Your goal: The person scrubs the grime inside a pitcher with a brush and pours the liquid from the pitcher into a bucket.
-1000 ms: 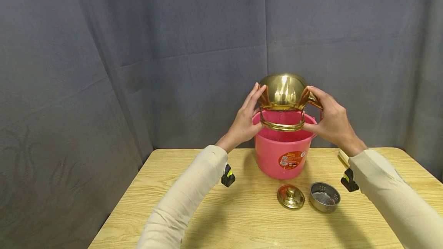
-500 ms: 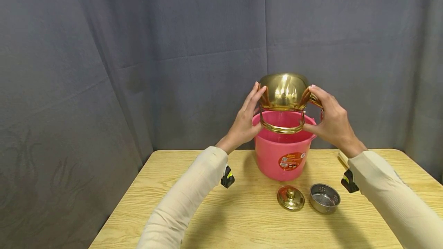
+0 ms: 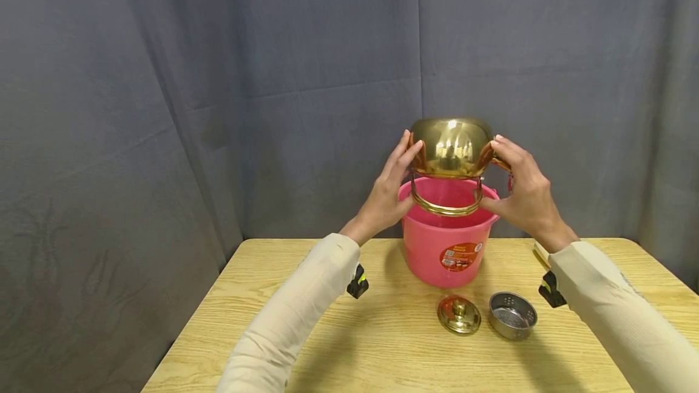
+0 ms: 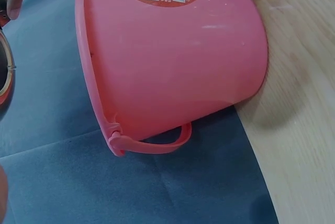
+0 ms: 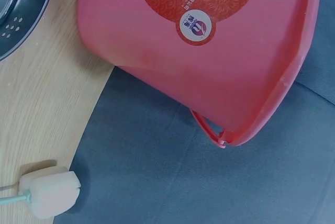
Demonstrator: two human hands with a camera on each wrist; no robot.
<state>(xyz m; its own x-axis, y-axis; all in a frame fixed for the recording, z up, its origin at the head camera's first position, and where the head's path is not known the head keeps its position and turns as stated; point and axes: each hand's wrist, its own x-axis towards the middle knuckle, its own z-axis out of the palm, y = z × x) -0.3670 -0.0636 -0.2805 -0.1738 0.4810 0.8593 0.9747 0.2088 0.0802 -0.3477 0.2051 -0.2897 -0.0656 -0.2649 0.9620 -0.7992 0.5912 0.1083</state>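
Note:
A shiny gold teapot (image 3: 452, 147) is tipped over the mouth of a pink bucket (image 3: 445, 253) in the head view, its ring-like handle (image 3: 448, 210) hanging below the body. My left hand (image 3: 384, 193) grips its left side, fingers along the body and thumb near the handle. On the opposite side my right hand (image 3: 524, 190) holds it likewise, covering part of the spout. Faint thin streaks show beneath the teapot. In the left wrist view only a sliver of the teapot (image 4: 6, 72) shows; the right wrist view shows mostly the bucket (image 5: 209, 62).
In front of the bucket lie a gold lid (image 3: 459, 315) and a metal strainer cup (image 3: 512, 315) on the wooden table (image 3: 306, 332). A pale sponge brush (image 5: 49, 192) lies near the table's edge beyond my right forearm. Grey curtains (image 3: 327, 77) hang behind.
The teapot has tilted a little further and shifted slightly right and down, with its handle hanging lower. Both hands keep their hold.

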